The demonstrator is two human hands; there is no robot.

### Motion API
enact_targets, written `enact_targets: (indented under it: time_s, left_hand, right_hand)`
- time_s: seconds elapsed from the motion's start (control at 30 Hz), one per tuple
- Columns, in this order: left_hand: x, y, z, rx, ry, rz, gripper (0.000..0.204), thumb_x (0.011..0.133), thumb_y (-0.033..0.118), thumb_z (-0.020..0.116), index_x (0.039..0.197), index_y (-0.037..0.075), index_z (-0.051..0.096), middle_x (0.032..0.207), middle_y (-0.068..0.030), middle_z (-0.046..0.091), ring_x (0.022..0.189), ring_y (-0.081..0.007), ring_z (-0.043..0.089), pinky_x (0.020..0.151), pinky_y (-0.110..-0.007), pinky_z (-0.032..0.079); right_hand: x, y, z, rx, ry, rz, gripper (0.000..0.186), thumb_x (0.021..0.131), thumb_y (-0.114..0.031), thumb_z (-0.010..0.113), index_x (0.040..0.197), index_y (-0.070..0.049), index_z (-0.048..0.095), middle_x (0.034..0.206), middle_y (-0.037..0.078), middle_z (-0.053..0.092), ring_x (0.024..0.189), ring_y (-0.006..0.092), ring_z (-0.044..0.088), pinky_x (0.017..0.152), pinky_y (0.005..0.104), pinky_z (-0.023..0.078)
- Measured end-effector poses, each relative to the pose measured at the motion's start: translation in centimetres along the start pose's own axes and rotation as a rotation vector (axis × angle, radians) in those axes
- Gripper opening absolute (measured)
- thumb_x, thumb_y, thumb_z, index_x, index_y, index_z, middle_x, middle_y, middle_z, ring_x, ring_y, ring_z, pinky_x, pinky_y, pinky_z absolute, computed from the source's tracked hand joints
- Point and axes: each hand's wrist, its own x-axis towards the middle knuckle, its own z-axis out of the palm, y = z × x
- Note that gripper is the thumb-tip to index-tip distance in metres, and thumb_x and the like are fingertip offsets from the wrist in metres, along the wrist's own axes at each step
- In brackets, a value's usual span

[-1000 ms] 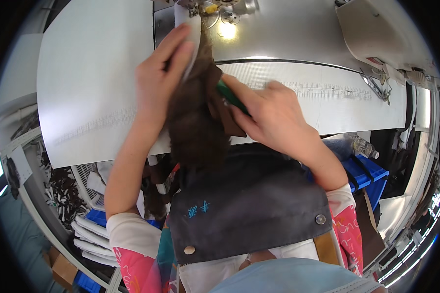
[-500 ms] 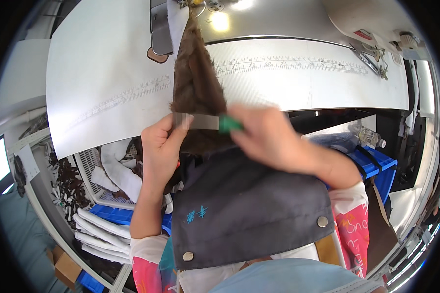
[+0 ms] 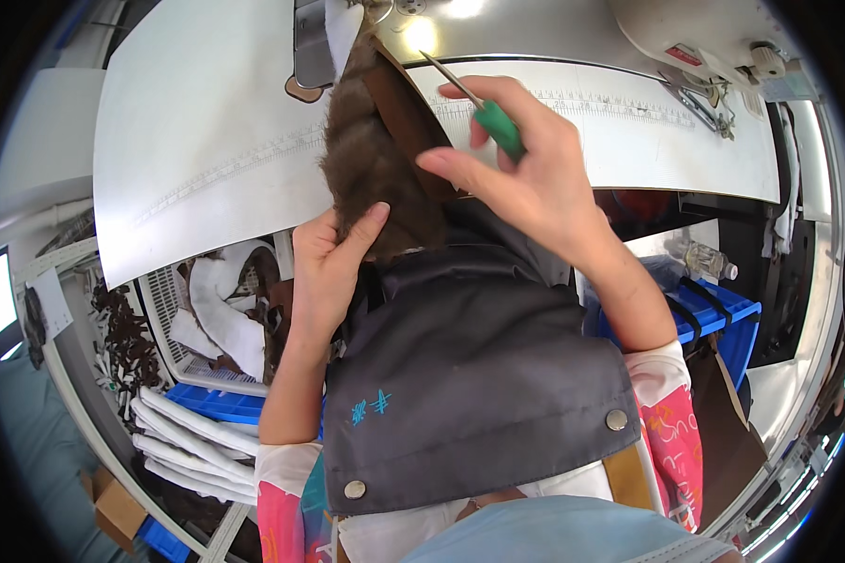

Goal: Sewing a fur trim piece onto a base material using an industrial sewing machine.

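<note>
A long strip of brown fur [image 3: 355, 141] hangs from the sewing machine's bed toward my body, with a smooth brown underside [image 3: 406, 108] folded up along its right edge. My left hand [image 3: 340, 246] grips the near left edge of the fur, thumb on top. In my right hand [image 3: 535, 159] is a green-handled metal tool [image 3: 499, 129], its narrow tip pointing up and left over the machine bed. The thumb of that hand reaches out to the smooth brown edge; whether it presses there I cannot tell.
Printed rulers cross the white tabletop [image 3: 207, 122]. At the upper right stands the sewing machine [image 3: 695, 38]. Below left are a white basket [image 3: 160, 324] of fur and white pieces and stacked white pads [image 3: 192, 450]. A blue crate [image 3: 714, 314] and clear bottle [image 3: 709, 260] sit right.
My right hand has lifted the green-handled tool off the fur, up and away, and turned its tip upward. The fur's right edge now shows its smooth side. My left hand has shifted slightly right.
</note>
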Motion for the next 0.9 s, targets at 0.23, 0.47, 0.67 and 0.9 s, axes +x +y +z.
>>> enact_targets:
  time_s: [0.23,0.47,0.67,0.9]
  left_hand:
    - [0.1,-0.2,0.2,-0.140,0.008,0.020,0.024,0.088,0.014,0.058,0.098,-0.008,0.062,0.088,-0.0018,0.062,0.081,-0.0054,0.052,0.076,-0.020,0.041]
    - [-0.1,0.3,-0.1,-0.090,-0.005,-0.065,0.023,0.088,0.015,0.058,0.096,-0.006,0.061,0.087,-0.0024,0.062,0.076,-0.0052,0.052,0.069,-0.020,0.042]
    - [0.2,0.7,1.1,-0.021,0.022,-0.003,0.019,0.087,0.016,0.059,0.092,-0.002,0.062,0.080,-0.0021,0.062,0.064,-0.0057,0.052,0.057,-0.020,0.042]
    - [-1.3,0.7,1.0,-0.464,0.038,-0.183,0.017,0.088,0.011,0.056,0.098,-0.002,0.060,0.093,-0.0073,0.064,0.081,-0.0129,0.061,0.062,-0.025,0.049]
  right_hand:
    - [-0.7,2.3,1.2,-0.269,-0.097,-0.179,0.017,0.077,0.001,0.062,0.093,-0.005,0.062,0.089,0.009,0.062,0.071,0.0253,0.062,0.062,0.0296,0.049]
    - [-7.1,-2.1,3.1,0.484,-0.428,0.328,0.005,0.082,-0.001,0.059,0.085,0.001,0.056,0.077,0.012,0.066,0.074,0.0187,0.067,0.065,0.0259,0.051]
    - [-6.6,-1.3,5.5,0.543,-0.462,0.094,0.008,0.085,-0.005,0.059,0.089,0.001,0.054,0.075,0.009,0.066,0.072,0.0151,0.066,0.062,0.0246,0.050]
    - [-3.4,-0.7,-1.6,-0.208,-0.223,0.169,0.027,0.090,-0.008,0.046,0.117,-0.004,0.048,0.076,0.017,0.060,0.066,0.0315,0.060,0.061,0.0342,0.047]
